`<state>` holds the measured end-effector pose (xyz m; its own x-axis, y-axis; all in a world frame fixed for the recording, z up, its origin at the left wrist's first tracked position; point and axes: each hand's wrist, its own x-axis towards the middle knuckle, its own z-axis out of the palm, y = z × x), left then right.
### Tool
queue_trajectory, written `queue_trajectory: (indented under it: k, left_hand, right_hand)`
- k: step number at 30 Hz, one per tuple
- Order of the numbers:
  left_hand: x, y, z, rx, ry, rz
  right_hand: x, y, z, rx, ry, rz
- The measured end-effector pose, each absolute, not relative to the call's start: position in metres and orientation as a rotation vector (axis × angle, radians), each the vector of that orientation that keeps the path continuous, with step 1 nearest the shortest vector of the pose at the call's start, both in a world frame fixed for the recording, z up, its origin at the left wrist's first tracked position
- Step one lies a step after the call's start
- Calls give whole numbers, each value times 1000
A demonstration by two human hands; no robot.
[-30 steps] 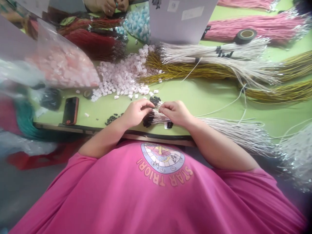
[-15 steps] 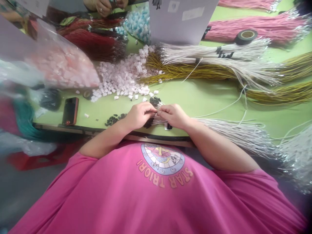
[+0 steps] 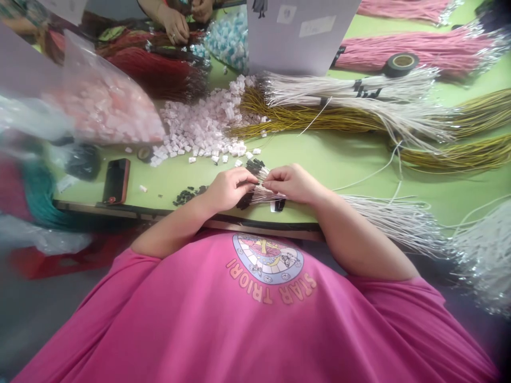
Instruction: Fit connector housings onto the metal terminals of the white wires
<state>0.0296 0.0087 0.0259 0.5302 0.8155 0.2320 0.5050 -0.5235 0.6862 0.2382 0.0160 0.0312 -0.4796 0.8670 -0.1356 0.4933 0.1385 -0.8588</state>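
Observation:
Near the table's front edge my left hand point(image 3: 230, 187) is closed in a pinch, a small black connector at its fingertips. Just to the right, my right hand point(image 3: 294, 184) pinches what looks like the end of a white wire; the fingers hide most of it. The two sets of fingertips face each other with a small gap. Under and between the hands lies a bundle of white wires point(image 3: 268, 194), several ending in black connectors point(image 3: 254, 166). Loose black connectors point(image 3: 184, 197) lie in a small heap left of my left hand.
White connectors point(image 3: 199, 125) are piled beyond my hands, beside a clear bag of pinkish pieces point(image 3: 115, 109). A phone point(image 3: 116, 181) lies left. White wires point(image 3: 391, 221), yellow wires point(image 3: 339, 118) and a black tape roll point(image 3: 401, 64) lie right. Another person's hand point(image 3: 175, 25) shows at the back.
My right hand has drawn slightly to the right, so its fingertips stand apart from my left hand's. My left hand has barely moved. The other person's hand has come lower.

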Motion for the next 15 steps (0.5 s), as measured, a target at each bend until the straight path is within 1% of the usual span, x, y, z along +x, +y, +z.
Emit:
queue_trajectory:
  k: [1,3,5,6,8,11,13,15]
  left_hand:
    - [22,8,29,2261,1075,741]
    - [-3,3,34,2365,1172,734]
    - [-42,-5,34,2454,1399,655]
    - [-65,-11,30,2467,1525,590]
    - [-105,-25,20,2454,1714,391]
    - [-139,-42,2,2356,1780,47]
    - [-139,-45,-6,2326,1770,-54]
    - [-129,-41,-8,2314,1761,-82]
  right_hand:
    - [245,17,35,-1338,-2075,1216]
    - [265,16,44,-1443,-2219,945]
    - [287,7,48,-1538,-2450,604]
    - [296,1,46,-1573,-2578,488]
    - [308,-13,37,-1631,-2770,380]
    - [312,-29,17,-1720,-2742,321]
    - [313,-34,11,-1693,-2619,250]
    - [317,-35,18,-1689,-2426,156]
